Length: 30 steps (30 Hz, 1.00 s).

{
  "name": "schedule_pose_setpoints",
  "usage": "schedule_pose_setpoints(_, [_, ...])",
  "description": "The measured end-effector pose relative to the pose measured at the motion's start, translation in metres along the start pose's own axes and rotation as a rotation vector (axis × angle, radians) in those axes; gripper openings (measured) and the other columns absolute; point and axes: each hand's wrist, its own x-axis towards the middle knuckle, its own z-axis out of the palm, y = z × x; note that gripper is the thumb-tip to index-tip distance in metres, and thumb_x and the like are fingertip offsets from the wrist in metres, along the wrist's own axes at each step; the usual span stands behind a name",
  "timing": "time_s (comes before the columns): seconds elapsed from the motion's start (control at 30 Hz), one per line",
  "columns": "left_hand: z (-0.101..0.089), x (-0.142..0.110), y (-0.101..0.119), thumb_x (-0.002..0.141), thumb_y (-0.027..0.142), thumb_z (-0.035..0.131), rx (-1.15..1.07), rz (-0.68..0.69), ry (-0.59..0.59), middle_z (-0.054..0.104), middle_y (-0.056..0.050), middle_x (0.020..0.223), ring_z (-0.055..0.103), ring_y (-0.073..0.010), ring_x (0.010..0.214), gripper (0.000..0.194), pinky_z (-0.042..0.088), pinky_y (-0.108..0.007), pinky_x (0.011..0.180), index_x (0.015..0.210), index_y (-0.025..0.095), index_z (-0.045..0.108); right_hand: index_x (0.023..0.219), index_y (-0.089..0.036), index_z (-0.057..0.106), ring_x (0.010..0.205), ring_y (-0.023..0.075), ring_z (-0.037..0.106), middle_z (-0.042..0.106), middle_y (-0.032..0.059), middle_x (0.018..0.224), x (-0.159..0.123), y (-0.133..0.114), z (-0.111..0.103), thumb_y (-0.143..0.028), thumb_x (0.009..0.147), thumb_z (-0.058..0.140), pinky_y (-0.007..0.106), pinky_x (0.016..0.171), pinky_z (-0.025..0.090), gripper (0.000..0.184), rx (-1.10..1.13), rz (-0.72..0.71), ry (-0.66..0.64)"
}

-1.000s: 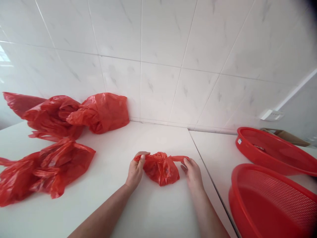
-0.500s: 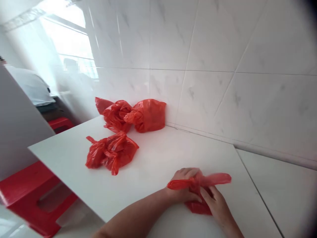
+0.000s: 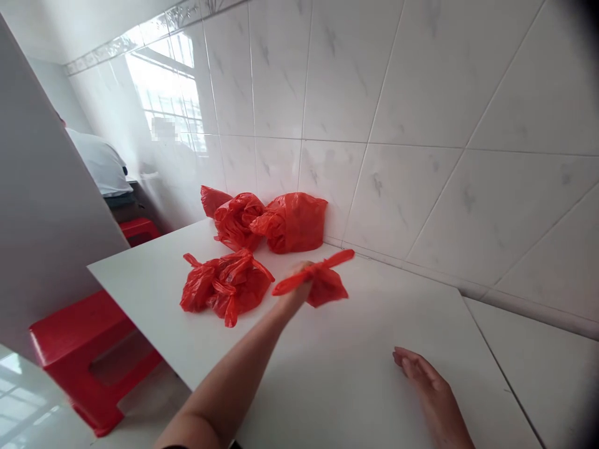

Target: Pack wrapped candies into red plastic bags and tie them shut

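Note:
My left hand (image 3: 298, 288) is stretched far over the table and grips a small red plastic bag (image 3: 327, 287) with a tied top. Two loose ends of the bag stick out to either side, and they hide most of my fingers. Left of it lies a larger knotted red plastic bag (image 3: 224, 284), a short gap away. My right hand (image 3: 425, 377) hovers near the front right of the white table (image 3: 355, 355), holding nothing. Its fingers are stretched out and slightly curved.
More red plastic bags (image 3: 299, 221) are heaped at the back against the tiled wall (image 3: 421, 81). A red stool (image 3: 79, 330) stands at the table's left. Beyond a grey partition (image 3: 37, 187) a person in a white top (image 3: 96, 162) is partly visible. A second tabletop (image 3: 552, 362) adjoins at right.
My left hand has carried the small red bag away from the front, toward the other bags. My right hand has let go of it and moved slightly right. The view has shifted a little.

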Motion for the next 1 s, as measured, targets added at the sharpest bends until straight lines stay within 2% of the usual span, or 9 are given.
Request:
schedule_pose_setpoints(0.1, [-0.049, 0.03, 0.001, 0.086, 0.027, 0.042, 0.267, 0.028, 0.14, 0.066, -0.008, 0.103, 0.058, -0.0247, 0.101, 0.027, 0.043, -0.038, 0.091, 0.092, 0.014, 0.064, 0.098, -0.023, 0.069, 0.11, 0.0274, 0.059, 0.067, 0.0068, 0.113, 0.002, -0.001, 0.001, -0.063, 0.066, 0.062, 0.034, 0.096, 0.047, 0.052, -0.039, 0.0, 0.003])
schedule_pose_setpoints(0.17, [-0.076, 0.04, -0.001, 0.087, 0.027, 0.041, 0.442, 0.024, 0.223, 0.062, -0.012, 0.113, 0.052, -0.0285, 0.111, 0.028, 0.035, -0.046, 0.098, 0.103, 0.016, 0.062, 0.098, -0.024, 0.069, 0.11, 0.0266, 0.059, 0.067, 0.0059, 0.112, 0.003, 0.0, 0.001, -0.063, 0.066, 0.061, 0.035, 0.097, 0.046, 0.051, -0.069, -0.009, 0.002])
schedule_pose_setpoints(0.27, [-0.099, 0.039, -0.013, 0.083, 0.02, 0.046, 0.683, 0.004, 0.282, 0.052, -0.018, 0.125, 0.039, -0.0374, 0.122, 0.039, 0.022, -0.061, 0.1, 0.12, 0.018, 0.054, 0.098, -0.024, 0.068, 0.11, 0.0266, 0.058, 0.067, 0.0057, 0.111, 0.004, 0.001, 0.001, -0.063, 0.066, 0.059, 0.036, 0.097, 0.044, 0.051, -0.105, -0.007, -0.002])
schedule_pose_setpoints(0.33, [-0.103, 0.031, -0.025, 0.08, 0.014, 0.045, 0.807, 0.008, 0.246, 0.049, -0.016, 0.13, 0.035, -0.0378, 0.124, 0.045, 0.016, -0.065, 0.1, 0.123, 0.022, 0.053, 0.098, -0.024, 0.068, 0.11, 0.0269, 0.058, 0.067, 0.0057, 0.112, 0.003, 0.001, 0.001, -0.063, 0.066, 0.059, 0.037, 0.097, 0.045, 0.051, -0.124, -0.004, 0.006])
schedule_pose_setpoints(0.43, [-0.101, 0.018, -0.043, 0.083, 0.012, 0.041, 0.934, 0.013, 0.144, 0.055, -0.011, 0.124, 0.038, -0.0343, 0.122, 0.038, 0.012, -0.066, 0.1, 0.109, 0.027, 0.062, 0.098, -0.025, 0.068, 0.109, 0.027, 0.058, 0.066, 0.0056, 0.112, 0.002, -0.001, 0.002, -0.063, 0.067, 0.058, 0.038, 0.096, 0.045, 0.05, -0.15, -0.012, 0.008])
schedule_pose_setpoints(0.6, [-0.102, 0.017, -0.061, 0.084, 0.014, 0.038, 1.045, -0.026, 0.07, 0.062, -0.013, 0.11, 0.04, -0.0347, 0.118, 0.03, 0.006, -0.072, 0.097, 0.088, 0.021, 0.067, 0.098, -0.025, 0.068, 0.109, 0.0267, 0.058, 0.066, 0.0053, 0.113, 0.003, 0.0, 0.003, -0.062, 0.069, 0.057, 0.036, 0.093, 0.047, 0.048, -0.169, -0.026, -0.002])
schedule_pose_setpoints(0.8, [-0.119, 0.026, -0.067, 0.081, 0.015, 0.044, 1.057, -0.07, 0.048, 0.064, -0.013, 0.11, 0.041, -0.037, 0.12, 0.025, 0.008, -0.075, 0.096, 0.085, 0.02, 0.067, 0.098, -0.023, 0.069, 0.108, 0.0276, 0.058, 0.067, 0.0065, 0.112, 0.0, -0.003, 0.003, -0.06, 0.068, 0.058, 0.035, 0.091, 0.048, 0.048, -0.168, -0.031, 0.009])
schedule_pose_setpoints(0.9, [-0.126, 0.033, -0.062, 0.078, 0.013, 0.047, 0.996, -0.06, 0.068, 0.065, -0.009, 0.112, 0.048, -0.034, 0.116, 0.028, 0.02, -0.069, 0.099, 0.094, 0.024, 0.067, 0.098, -0.023, 0.069, 0.107, 0.0272, 0.058, 0.067, 0.0061, 0.112, -0.001, -0.006, 0.004, -0.059, 0.069, 0.058, 0.034, 0.09, 0.048, 0.048, -0.172, -0.028, 0.007])
schedule_pose_setpoints(1.0, [-0.128, 0.045, -0.048, 0.083, 0.016, 0.042, 0.929, -0.01, 0.202, 0.056, -0.009, 0.127, 0.048, -0.0279, 0.119, 0.043, 0.032, -0.052, 0.102, 0.124, 0.024, 0.052, 0.097, -0.023, 0.068, 0.108, 0.0267, 0.058, 0.067, 0.0053, 0.111, -0.001, -0.007, 0.004, -0.06, 0.069, 0.056, 0.034, 0.092, 0.047, 0.048, -0.178, -0.023, 0.0])
